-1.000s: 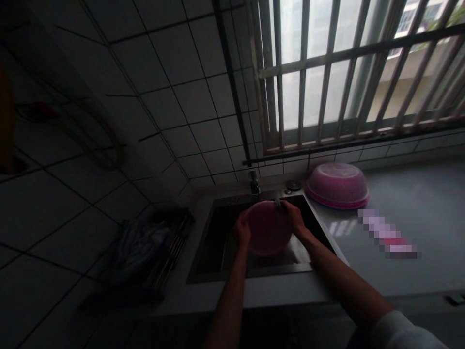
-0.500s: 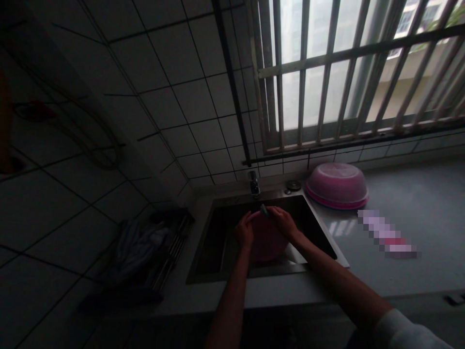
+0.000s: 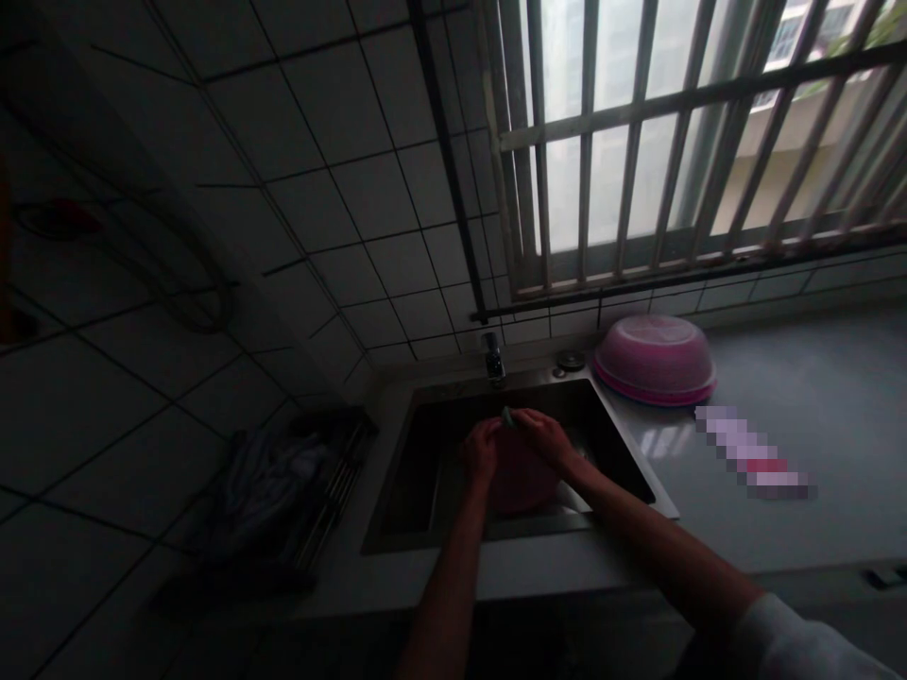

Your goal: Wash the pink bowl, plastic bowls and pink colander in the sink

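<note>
Leftmost, in deep shadow, a dish rack point(image 3: 312, 491) with a bundle of cloth point(image 3: 265, 477) on it stands against the tiled wall point(image 3: 213, 236), just beside the sink point(image 3: 415, 472). Over the sink basin the left hand point(image 3: 480, 451) grips the left rim of a pink bowl point(image 3: 521, 477), its fingers curled round the edge. The bowl is tilted inside the sink, and its lower part is dark and hard to make out. The right hand point(image 3: 542, 436) lies at the bowl's upper rim, its fingers pinching a small greenish scrubber point(image 3: 507, 416) that presses against the bowl. Behind the hands, a tap point(image 3: 493, 359) rises from the back edge of the sink, below the barred window point(image 3: 673, 142). Further right, a pink basin point(image 3: 656, 359) sits upside down on the grey worktop point(image 3: 814, 397), near the sink's back right corner and close to the window sill. Beyond it, on the worktop, lies a blurred patch whose contents cannot be told. At the lower right a pale sleeve point(image 3: 794, 642) covers the right upper arm.
</note>
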